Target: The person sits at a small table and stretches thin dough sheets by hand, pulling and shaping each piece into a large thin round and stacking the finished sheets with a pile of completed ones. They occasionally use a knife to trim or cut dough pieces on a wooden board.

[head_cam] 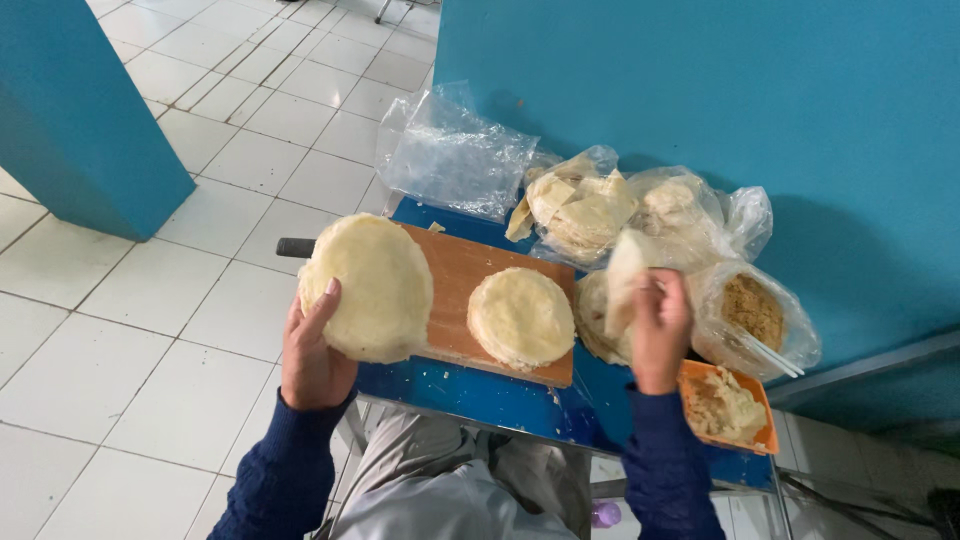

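Note:
My left hand (312, 355) holds up a thick stack of pale round flatbreads (368, 285) by its lower left edge, over the left end of a wooden cutting board (462, 275). A second, smaller stack of flatbreads (521, 316) lies on the board's right half. My right hand (658, 328) pinches a single thin flatbread (624, 278) and lifts it from another pile (595, 322) at the board's right edge.
The board rests on a small blue table (480, 395) against a blue wall. Clear plastic bags (455, 155) with more flatbreads (582, 208) sit behind it. A bag of brown filling (752, 312) with a white utensil and an orange tray (725, 405) stand at right. White tiled floor lies to the left.

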